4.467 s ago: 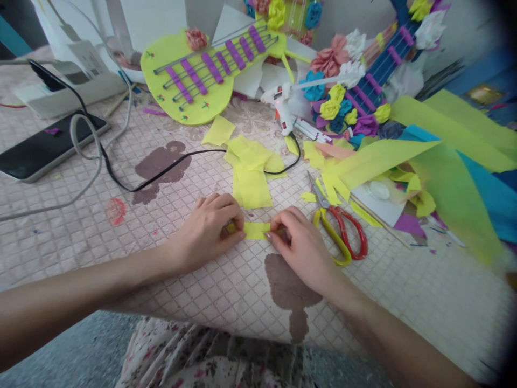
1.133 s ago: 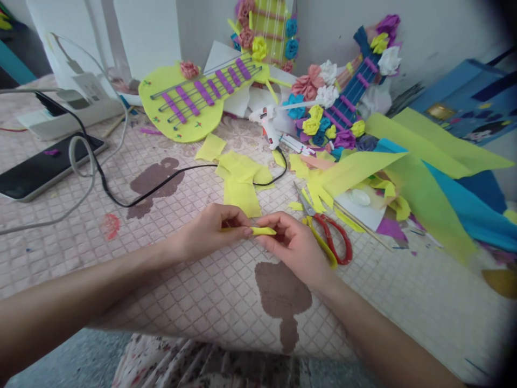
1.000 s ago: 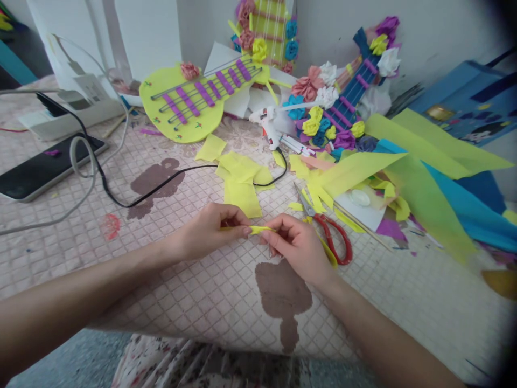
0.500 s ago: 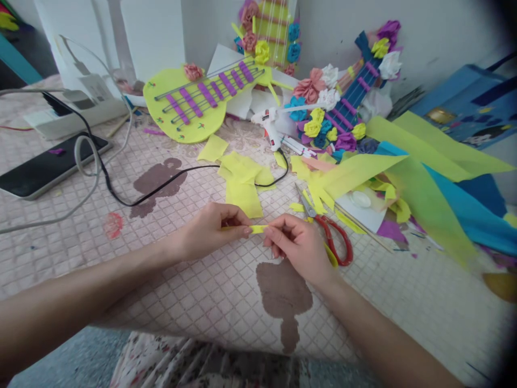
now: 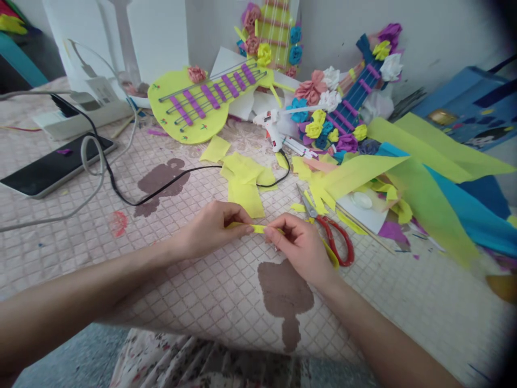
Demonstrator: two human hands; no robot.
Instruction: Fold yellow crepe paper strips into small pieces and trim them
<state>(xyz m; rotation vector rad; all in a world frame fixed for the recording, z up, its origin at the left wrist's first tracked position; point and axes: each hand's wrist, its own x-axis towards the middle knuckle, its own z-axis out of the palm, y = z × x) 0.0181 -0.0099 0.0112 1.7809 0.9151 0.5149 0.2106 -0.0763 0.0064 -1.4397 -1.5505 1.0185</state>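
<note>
A narrow yellow paper strip [image 5: 259,229] stretches between my two hands, low over the quilted tablecloth. My left hand [image 5: 220,226] pinches its left end between thumb and fingers. The right end is pinched in my right hand [image 5: 297,242], whose curled fingers hide part of it. Just beyond my hands lie several yellow paper pieces [image 5: 244,180], with a black cord across them. Red-handled scissors [image 5: 343,245] rest beside my right hand, blades pointing away from me.
A white glue gun [image 5: 272,132] stands behind the yellow pieces. Decorated paper guitars [image 5: 214,116] lean at the back. Coloured paper sheets [image 5: 363,175] spread over the right. At the left are a phone [image 5: 48,167], cables and a power strip [image 5: 76,118].
The whole view has shifted slightly, so objects at the left appear a little further right. My hands keep their pinch on the strip and have barely moved.
</note>
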